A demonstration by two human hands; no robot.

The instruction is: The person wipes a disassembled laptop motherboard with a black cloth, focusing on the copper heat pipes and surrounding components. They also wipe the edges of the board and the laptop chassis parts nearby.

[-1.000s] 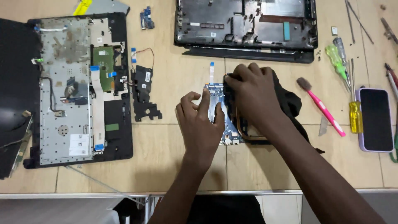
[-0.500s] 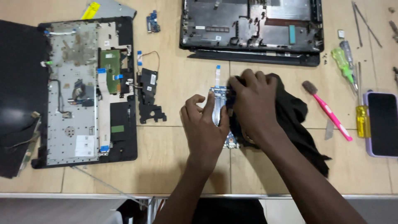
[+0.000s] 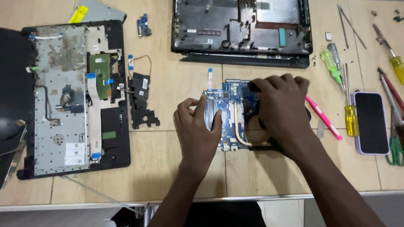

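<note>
- On the table's middle, the blue circuit board [image 3: 229, 120] lies flat.
- Left hand [image 3: 198, 126] presses its edge, fingers spread; right hand [image 3: 282, 111] covers the fan side.
- Hard pressing could crack the board.

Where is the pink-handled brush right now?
In the head view, the pink-handled brush lies on the wooden table, right of centre, between the right hand and the yellow-handled screwdriver.
</note>
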